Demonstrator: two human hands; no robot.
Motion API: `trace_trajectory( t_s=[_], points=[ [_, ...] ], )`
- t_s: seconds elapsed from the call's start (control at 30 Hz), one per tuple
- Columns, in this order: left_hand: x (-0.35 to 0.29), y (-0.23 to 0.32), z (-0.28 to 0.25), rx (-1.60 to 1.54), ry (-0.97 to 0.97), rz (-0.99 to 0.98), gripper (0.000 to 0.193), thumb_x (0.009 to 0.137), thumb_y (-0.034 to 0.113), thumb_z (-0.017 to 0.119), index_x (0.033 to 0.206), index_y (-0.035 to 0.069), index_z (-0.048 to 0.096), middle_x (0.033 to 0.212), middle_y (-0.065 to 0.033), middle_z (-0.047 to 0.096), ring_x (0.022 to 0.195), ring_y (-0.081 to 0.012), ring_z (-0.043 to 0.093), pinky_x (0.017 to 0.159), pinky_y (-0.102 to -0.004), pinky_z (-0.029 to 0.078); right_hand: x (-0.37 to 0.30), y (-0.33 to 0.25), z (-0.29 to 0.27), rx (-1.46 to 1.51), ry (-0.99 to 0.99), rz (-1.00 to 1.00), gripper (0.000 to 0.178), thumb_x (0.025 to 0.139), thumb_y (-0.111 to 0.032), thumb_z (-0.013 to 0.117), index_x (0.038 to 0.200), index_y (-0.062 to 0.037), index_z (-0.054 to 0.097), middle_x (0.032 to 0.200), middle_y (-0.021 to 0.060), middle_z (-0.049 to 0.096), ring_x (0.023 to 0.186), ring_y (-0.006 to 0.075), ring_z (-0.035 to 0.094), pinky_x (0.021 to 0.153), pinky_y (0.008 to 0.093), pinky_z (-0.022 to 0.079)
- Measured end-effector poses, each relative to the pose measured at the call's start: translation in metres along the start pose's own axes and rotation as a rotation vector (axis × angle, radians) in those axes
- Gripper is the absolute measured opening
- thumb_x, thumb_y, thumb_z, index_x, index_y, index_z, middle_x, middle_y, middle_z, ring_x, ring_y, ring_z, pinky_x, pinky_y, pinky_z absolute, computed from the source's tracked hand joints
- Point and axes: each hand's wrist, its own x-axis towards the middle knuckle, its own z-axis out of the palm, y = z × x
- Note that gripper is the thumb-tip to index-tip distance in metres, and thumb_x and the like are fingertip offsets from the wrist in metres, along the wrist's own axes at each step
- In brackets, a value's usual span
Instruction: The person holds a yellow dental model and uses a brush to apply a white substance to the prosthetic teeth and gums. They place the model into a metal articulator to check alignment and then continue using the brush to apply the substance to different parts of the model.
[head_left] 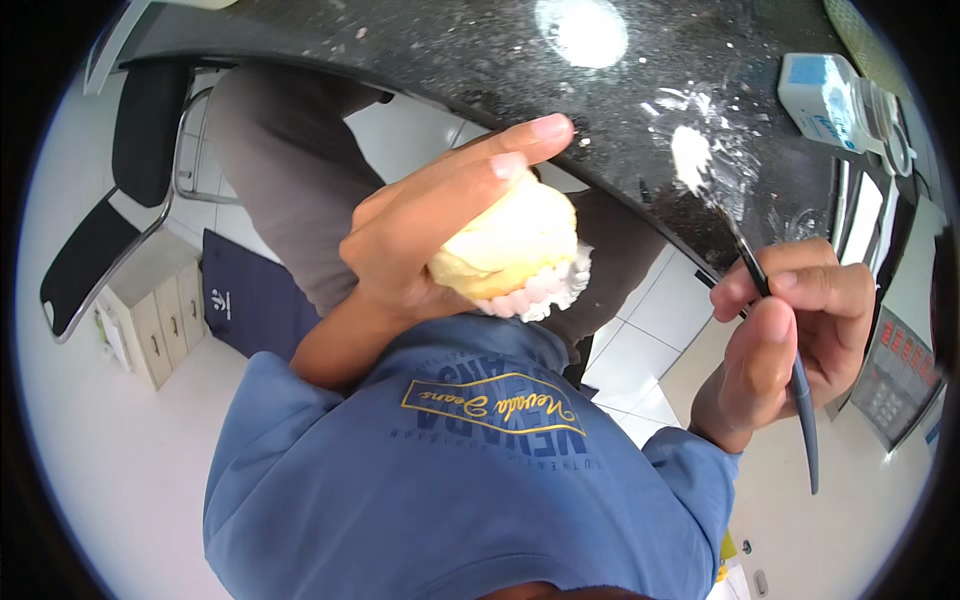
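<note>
My left hand (405,235) is closed around a rounded, pale yellow piece (510,235), with a scalloped pink and white edge along its lower right side. It looks like a dental cast, though bright glare hides its detail. Two fingers extend across its top, past it toward the counter. Pinched between the thumb and fingers of my right hand (790,330) is a slim brush (803,400) with a tapered blue-grey handle. The brush's dark front end points up and left, reaching a small heap of white powder or paste (690,158) on the counter. Its tip is hard to make out.
The dark speckled counter (480,60) carries white smears and crumbs. At its right stands a white and blue container (822,100) beside a clear jar (885,125). A black chair (105,250) and a drawer cabinet (155,330) are on the left. A grey keypad device (890,380) is at far right.
</note>
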Motion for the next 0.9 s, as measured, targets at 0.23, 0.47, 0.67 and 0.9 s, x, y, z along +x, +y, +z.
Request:
trace_trajectory(
  t_s=[0.23,0.47,0.67,0.9],
  points=[
    [0.0,-0.007,-0.009,-0.06,-0.036,0.042,0.053,0.076,0.013,0.077,0.115,-0.01,0.05,0.105,-0.0392,0.059,0.09,-0.0377,0.068,0.069,-0.034,0.058,0.004,0.008,-0.003,-0.05,0.121,0.12,0.01,0.084,-0.007,0.06,0.084,0.0001,0.053,0.071,0.0144,0.061,0.055,0.0122,0.058,0.047,0.0211,0.047],
    [0.003,-0.008,-0.011,-0.112,-0.084,-0.009,0.054,0.075,0.012,0.078,0.116,-0.009,0.05,0.103,-0.0396,0.059,0.089,-0.0378,0.068,0.069,-0.0345,0.058,0.007,0.006,-0.001,-0.041,0.124,0.175,0.013,0.082,-0.009,0.065,0.081,-0.0004,0.055,0.072,0.0122,0.062,0.055,0.0111,0.06,0.048,0.0206,0.049],
    [0.003,-0.006,-0.013,-0.14,-0.1,-0.04,0.055,0.074,0.012,0.078,0.117,-0.009,0.051,0.103,-0.0399,0.059,0.088,-0.038,0.068,0.069,-0.035,0.057,0.008,0.006,0.002,-0.042,0.135,0.187,0.014,0.082,-0.009,0.066,0.081,-0.0006,0.056,0.073,0.0111,0.062,0.056,0.011,0.061,0.048,0.0205,0.049],
    [0.002,-0.01,-0.008,-0.085,-0.041,0.003,0.054,0.07,0.008,0.079,0.115,-0.007,0.053,0.102,-0.0343,0.062,0.083,-0.0331,0.069,0.066,-0.0325,0.057,0.009,0.005,0.004,-0.043,0.101,0.157,0.012,0.084,-0.008,0.065,0.085,-0.0005,0.056,0.075,0.0124,0.061,0.057,0.0112,0.058,0.049,0.0195,0.045]
  ],
)
